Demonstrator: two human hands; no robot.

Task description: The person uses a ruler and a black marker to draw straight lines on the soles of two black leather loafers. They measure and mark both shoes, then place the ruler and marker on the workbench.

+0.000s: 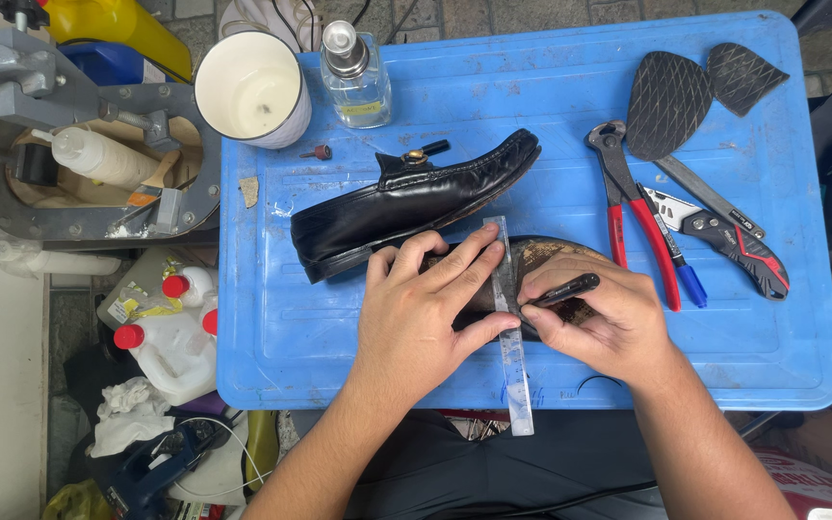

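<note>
The step in hand seems to be marking a line on a sole. The left hand (423,313) lies flat, fingers spread, and presses a clear ruler (511,327) down across the upturned shoe sole (543,258); it grasps nothing, it only pins the ruler and the sole to the blue table (281,327). The right hand (601,323) is clenched around a black pen (564,290), with the tip just beside the ruler's right edge, touching or almost touching the sole; I cannot tell which. The sole lies directly under both hands, and most of it is hidden by them.

As I judge it, the next move calls for the pressing hand to keep the ruler from sliding while the pen runs along its edge, because the sole looks curved and the ruler can rock on it.

Just beyond the left fingers, the black loafer (406,202) lies on its side. Farther from the grip, to the right of the pen hand, lie red-handled pincers (637,217), a folding knife (724,231) and two rubber sole pieces (668,101).

Containers: a white cup (250,89) stands well beyond the loafer and looks almost empty inside. Near it stands a clear glass bottle (355,82) with a metal cap, holding a clear liquid. Off the table, left of the left forearm, white plastic bottles with red caps (170,337) stand closed; their content is not visible.
</note>
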